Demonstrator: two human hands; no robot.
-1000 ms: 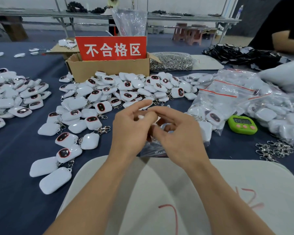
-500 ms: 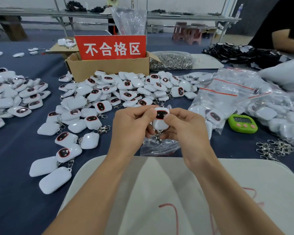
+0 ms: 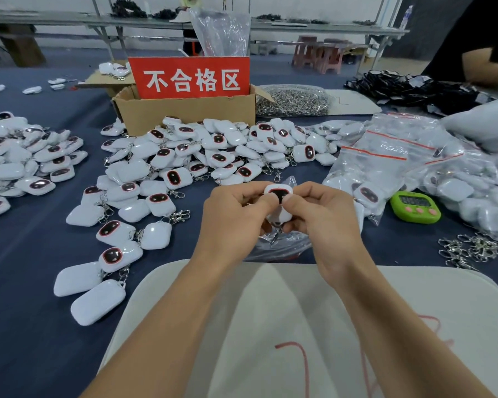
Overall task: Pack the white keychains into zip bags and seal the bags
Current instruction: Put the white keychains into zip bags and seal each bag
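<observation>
A white keychain (image 3: 279,215) with a dark oval face sits upright between both hands above the table's middle. My left hand (image 3: 230,222) and my right hand (image 3: 325,219) pinch it from either side, thumbs pressed on its front. Its metal clasp hangs below, over a crumpled clear zip bag (image 3: 279,247) lying on the blue cloth under my hands. Several loose white keychains (image 3: 207,150) are heaped beyond my hands and to the left. Filled zip bags (image 3: 385,156) with red seal strips pile up at the right.
A cardboard box (image 3: 184,113) with a red sign stands behind the heap. A green timer (image 3: 416,208) lies right of my hands, loose metal clasps (image 3: 469,249) nearer the front right. A bag of metal rings (image 3: 293,100) and another person's arm (image 3: 486,64) are at the back right.
One second ago my fingers were bunched together over the bag with the keychain hidden. The keychain then came up face-forward, and both thumbs now press on its front.
</observation>
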